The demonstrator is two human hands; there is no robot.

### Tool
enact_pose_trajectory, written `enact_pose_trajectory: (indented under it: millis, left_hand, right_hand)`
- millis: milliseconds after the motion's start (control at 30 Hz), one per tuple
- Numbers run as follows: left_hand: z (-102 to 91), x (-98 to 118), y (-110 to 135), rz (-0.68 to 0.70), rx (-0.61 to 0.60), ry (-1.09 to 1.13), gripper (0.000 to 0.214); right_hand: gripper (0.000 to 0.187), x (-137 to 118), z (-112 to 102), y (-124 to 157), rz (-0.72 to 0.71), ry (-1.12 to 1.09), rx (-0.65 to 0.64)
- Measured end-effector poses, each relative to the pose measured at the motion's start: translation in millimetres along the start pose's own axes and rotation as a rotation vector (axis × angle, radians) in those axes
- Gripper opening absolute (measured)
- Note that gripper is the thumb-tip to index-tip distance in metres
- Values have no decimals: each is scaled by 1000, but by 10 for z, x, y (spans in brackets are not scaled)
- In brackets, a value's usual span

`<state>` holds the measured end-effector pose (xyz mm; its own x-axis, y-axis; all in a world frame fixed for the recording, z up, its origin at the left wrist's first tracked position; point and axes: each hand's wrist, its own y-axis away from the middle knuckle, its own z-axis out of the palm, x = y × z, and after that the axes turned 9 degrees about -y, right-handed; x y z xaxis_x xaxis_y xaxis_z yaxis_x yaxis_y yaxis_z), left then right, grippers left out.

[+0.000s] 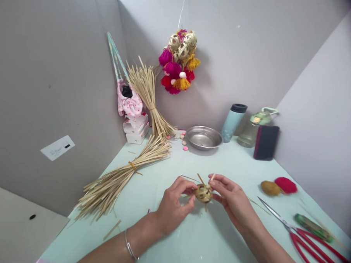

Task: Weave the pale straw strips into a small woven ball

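Note:
Just above the pale green table, a small woven straw ball (203, 193) sits between my two hands, with loose strip ends sticking out of it. My left hand (175, 201) pinches the ball's left side between thumb and fingers; a metal bangle circles that wrist. On the other side, my right hand (229, 198) has its fingers closed on a pale straw strip (212, 177) at the ball's upper right. Its lower fingers are close to the ball; whether they touch it I cannot tell.
Red-handled scissors (290, 228) lie at right, near yarn bundles (286, 185) and a green tool (313, 227). Straw bundles (112, 183) lie left. Behind stand a metal bowl (204, 138), tumbler (234, 123), bottle (249, 131) and phone (266, 143). Tasselled woven balls (180, 62) hang above.

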<state>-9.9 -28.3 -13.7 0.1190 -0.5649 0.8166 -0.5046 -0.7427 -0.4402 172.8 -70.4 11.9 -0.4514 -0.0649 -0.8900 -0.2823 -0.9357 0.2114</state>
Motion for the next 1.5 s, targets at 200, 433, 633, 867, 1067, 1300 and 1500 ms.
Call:
enact_pose_trajectory:
  millis: [200,433,633,867,1067,1300,1500]
  left_hand:
    - [-6,9,-12,-3,3,13,23]
    - [-27,23,4,-11,-54,-30,29]
    - [-37,50,-11,-8,-25,-96,17]
    - [-26,25,5,14,-32,-74,16]
    - [-46,33,-15,7,-28,-82,13]
    - [-35,15,-29,22,-23,-116,11]
    - [-37,2,-31,21,-34,-131,10]
  right_hand:
    - [27,-23,10,10,3,7,-26]
    - [24,-30,38,25,-14,27,-25]
    - [25,-6,46,35,-48,79,-19]
    - [24,10,44,27,-83,121,-21]
    - [24,9,29,20,-73,133,-31]
    - [23,-5,42,37,-67,144,-39]
    - [25,-25,66,43,-80,133,-35]
